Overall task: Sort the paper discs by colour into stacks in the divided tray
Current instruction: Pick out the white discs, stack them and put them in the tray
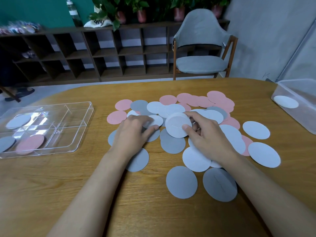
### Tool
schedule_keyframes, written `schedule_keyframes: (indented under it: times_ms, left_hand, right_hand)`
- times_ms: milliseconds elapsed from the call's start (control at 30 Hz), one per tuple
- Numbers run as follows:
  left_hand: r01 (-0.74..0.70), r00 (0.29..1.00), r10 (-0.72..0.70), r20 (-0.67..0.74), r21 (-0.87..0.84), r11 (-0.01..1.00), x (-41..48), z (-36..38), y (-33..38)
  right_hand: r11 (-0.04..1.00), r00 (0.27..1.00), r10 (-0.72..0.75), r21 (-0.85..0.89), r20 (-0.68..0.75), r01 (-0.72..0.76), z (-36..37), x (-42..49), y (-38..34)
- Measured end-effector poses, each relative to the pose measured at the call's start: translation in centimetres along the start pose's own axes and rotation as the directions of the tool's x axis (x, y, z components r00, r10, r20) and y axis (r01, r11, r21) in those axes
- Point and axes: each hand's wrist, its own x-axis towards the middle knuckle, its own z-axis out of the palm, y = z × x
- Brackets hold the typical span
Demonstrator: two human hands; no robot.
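A wooden table point(51, 194) stands before dark cubby shelves point(102, 53), potted plants point(142, 9) and a grey chair point(201, 45). Pink, grey and white paper discs point(172, 142) lie scattered across it. The right hand point(210, 135) pinches a small stack of white discs point(177, 124); the left hand point(135, 132) presses loosely curled fingers on another. The divided tray point(68, 134), at left, holds one disc of each colour.

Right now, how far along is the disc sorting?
Barely started: the divided tray holds white, grey and pink discs in separate compartments. The right hand holds a white disc; the left hand rests on the pile. Dozens remain loose on the table.
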Motion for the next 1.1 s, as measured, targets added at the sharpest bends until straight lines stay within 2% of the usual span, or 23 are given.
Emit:
schedule_keyframes:
  times_ms: [200, 400, 500, 600, 667, 833, 967, 1100]
  left_hand:
    - [-0.099, 0.988, 0.104, -0.117, 0.043, 0.994, -0.5, -1.2, 1.0]
    - [-0.089, 0.984, 0.064, -0.165, -0.148, 0.985, -0.9, -1.8, 1.1]
    - [-0.084, 0.971, 0.021, -0.238, -0.261, 0.962, -1.1, -2.3, 2.1]
    - [0.027, 0.981, -0.113, -0.158, -0.464, 0.886, -1.2, -2.4, 3.0]
    - [0.081, 0.984, -0.153, -0.087, -0.55, 0.831, -1.2, -2.3, 3.0]
    - [0.125, 0.981, -0.19, -0.033, -0.641, 0.757, -1.2, -2.3, 2.9]
    - [0.12, 0.976, -0.212, -0.058, -0.666, 0.736, -1.2, -2.3, 3.1]
    - [0.144, 0.977, -0.211, -0.013, -0.692, 0.708, -1.2, -2.3, 3.5]
  right_hand:
    - [0.999, 0.999, 0.032, -0.003, -0.02, -0.032, 0.0, 0.1, 0.0]
    - [0.998, 0.998, 0.057, 0.019, -0.029, -0.056, 0.0, 0.0, 0.1]
    - [0.998, 0.997, 0.062, 0.02, -0.034, -0.062, 0.1, 0.0, 0.1]
    - [0.997, 0.996, 0.074, 0.021, -0.041, -0.073, 0.1, 0.1, 0.1]
    - [0.997, 0.996, 0.069, 0.019, -0.05, -0.069, 0.1, 0.2, 0.2]
    - [0.997, 0.995, 0.074, 0.026, -0.062, -0.072, 0.1, 0.2, 0.3]
    - [0.997, 0.995, 0.07, 0.023, -0.07, -0.068, 0.0, 0.2, 0.1]
    - [0.998, 0.996, 0.061, 0.028, -0.067, -0.06, 0.0, 0.1, 0.0]
